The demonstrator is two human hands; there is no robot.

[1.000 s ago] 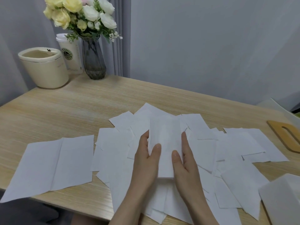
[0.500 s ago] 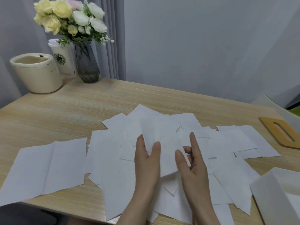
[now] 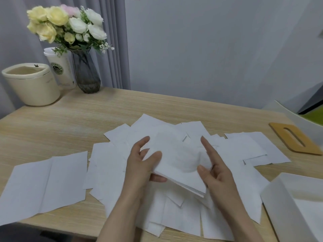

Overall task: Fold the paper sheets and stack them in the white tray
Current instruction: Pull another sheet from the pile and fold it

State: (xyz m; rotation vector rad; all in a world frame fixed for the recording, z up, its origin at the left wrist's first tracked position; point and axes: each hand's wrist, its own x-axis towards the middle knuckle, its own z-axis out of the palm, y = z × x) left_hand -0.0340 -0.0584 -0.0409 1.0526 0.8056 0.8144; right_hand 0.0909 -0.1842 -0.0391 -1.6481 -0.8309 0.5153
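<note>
A folded white paper sheet is lifted a little above the table, tilted down to the right. My left hand grips its left edge, thumb on top and fingers underneath. My right hand holds its right side, thumb on top near the lower corner, index finger stretched along the far edge. Several loose white sheets lie spread over the wooden table below and around both hands. The white tray stands at the lower right, partly cut off by the frame.
A large creased sheet lies at the left near the front edge. A wooden lid with a slot sits at the far right. A cream pot, a paper cup and a vase of flowers stand at the back left.
Both hands have raised the folded sheet off the pile and turned it toward the right. The hands have moved apart to its two sides. The view has shifted right, showing more of the tray.
</note>
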